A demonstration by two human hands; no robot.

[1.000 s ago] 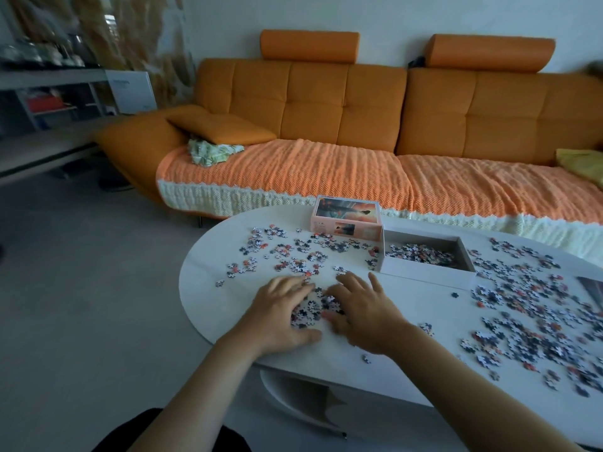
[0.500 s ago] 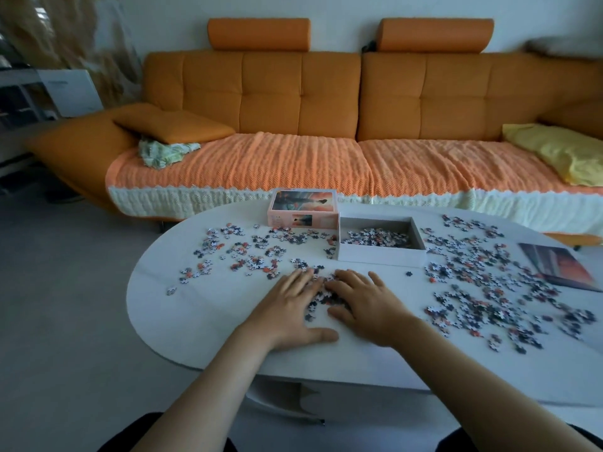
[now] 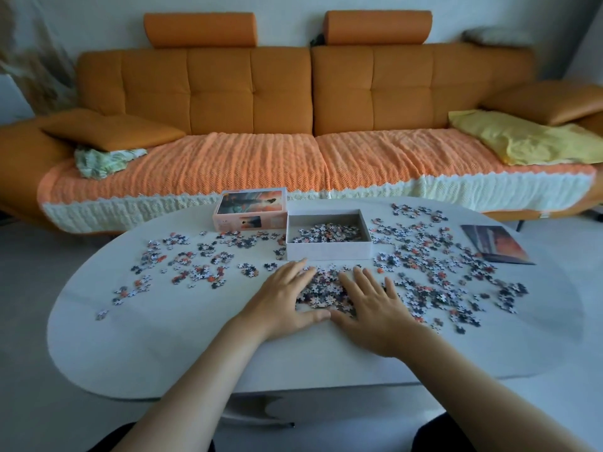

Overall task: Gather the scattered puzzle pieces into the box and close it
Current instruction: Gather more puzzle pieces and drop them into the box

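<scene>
pile (image 3: 323,288) between left hand (image 3: 284,301) and right hand (image 3: 368,308) has grown, just near side of the box (image 3: 329,252). both flat, grasping nothing yet, scoop's probably next.

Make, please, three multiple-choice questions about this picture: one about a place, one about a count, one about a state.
1. Where does the picture-printed box lid stand?
A. on the floor
B. on the white oval table, left of the open white cardboard box
C. inside the box

2. How many orange roll-shaped headrests top the orange sofa?
A. one
B. two
C. four

3. How do the left hand and right hand lie?
A. flat, fingers straight, either side of a heap of puzzle pieces
B. clenched round the lid
C. raised high above the table

Answers:
1 B: the lid stands beside the box's left wall.
2 B: one sits over each half of the sofa.
3 A: both palms lie on the table, with the heap between them.
</scene>
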